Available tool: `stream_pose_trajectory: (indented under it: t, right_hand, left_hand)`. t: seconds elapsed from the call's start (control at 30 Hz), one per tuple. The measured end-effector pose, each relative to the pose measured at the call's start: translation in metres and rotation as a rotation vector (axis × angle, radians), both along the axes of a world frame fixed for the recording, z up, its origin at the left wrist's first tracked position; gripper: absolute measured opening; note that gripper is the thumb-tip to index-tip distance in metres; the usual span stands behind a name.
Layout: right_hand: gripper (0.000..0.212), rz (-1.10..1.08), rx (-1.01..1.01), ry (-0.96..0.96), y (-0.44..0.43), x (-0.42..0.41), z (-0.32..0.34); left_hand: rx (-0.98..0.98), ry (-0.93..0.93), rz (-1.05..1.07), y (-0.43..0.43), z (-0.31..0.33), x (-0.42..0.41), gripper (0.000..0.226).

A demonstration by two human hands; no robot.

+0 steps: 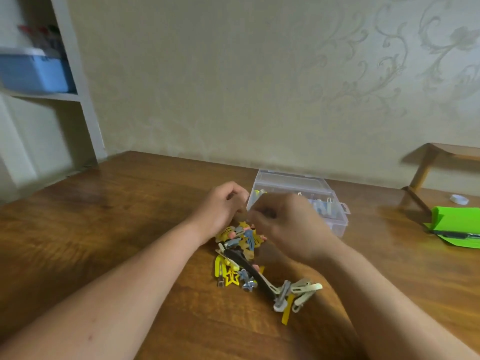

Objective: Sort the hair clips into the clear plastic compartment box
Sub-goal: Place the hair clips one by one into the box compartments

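Currently in hand: picking out of the loose pile, between one clip and the next; the sort looks only partly done.
Landmark: clear compartment box, standing on the wooden counter near the wall.
Hair clips: most lie in a heap on the counter just in front of the box, trailing away from it toward the person.
In the heap: yellow star shapes, blue and pink pieces, a long black clip, and cream clips at the end farthest from the box.
Already in the box: a few clips show through the plastic, yellow ones at the end beside the left hand, blue and pale ones toward the latch end.
Left hand: at the box's near corner, over the top of the heap, fingers curled inward; blur hides whether they hold a clip.
Right hand: directly in front of the box and partly covering it, fingers bunched as if pinching; I cannot tell what, if anything, is between them.
Lid: cannot tell whether it is raised or down.
Next move calls for: freeing one clip from the tangle, judging its colour or kind, then carrying it over the box's near wall into the matching compartment.
Care: the clips interlock, so lifting one may drag its neighbours along.
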State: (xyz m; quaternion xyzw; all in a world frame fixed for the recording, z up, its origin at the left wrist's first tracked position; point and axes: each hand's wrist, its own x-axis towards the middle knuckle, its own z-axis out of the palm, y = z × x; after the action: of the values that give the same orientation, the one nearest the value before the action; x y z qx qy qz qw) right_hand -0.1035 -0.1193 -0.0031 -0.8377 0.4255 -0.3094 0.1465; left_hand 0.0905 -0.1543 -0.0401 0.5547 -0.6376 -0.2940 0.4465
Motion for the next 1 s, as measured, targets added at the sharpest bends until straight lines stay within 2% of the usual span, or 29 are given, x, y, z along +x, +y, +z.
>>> stream_pose_trajectory:
  t: [0.23, 0.43, 0.7, 0.77, 0.9, 1.0]
  right_hand:
    - [0.018, -0.065, 0.015, 0.090, -0.016, -0.007, -0.025]
    - [0.032, -0.062, 0.201, 0.181, -0.019, -0.014, -0.019]
    - [0.026, -0.046, 0.310, 0.190, -0.022, -0.017, -0.010]
    - [0.024, -0.038, 0.325, 0.150, -0.021, -0.026, -0.004]
    - [0.010, -0.012, 0.372, -0.058, -0.024, -0.043, 0.005]
    - [0.005, -0.140, 0.289, -0.255, -0.032, -0.052, 0.013]
  left_hand:
    - [0.019, -0.060, 0.056, 0.003, 0.001, -0.003, 0.017]
    - [0.009, -0.082, 0.076, 0.008, 0.005, -0.008, 0.020]
    - [0.071, -0.109, 0.052, 0.008, 0.009, -0.008, 0.026]
    - [0.066, -0.128, 0.024, 0.012, 0.006, -0.007, 0.030]
    - [0.024, -0.165, -0.065, 0.024, -0.002, -0.008, 0.035]
    - [-0.041, -0.211, -0.070, 0.024, -0.006, -0.009, 0.035]
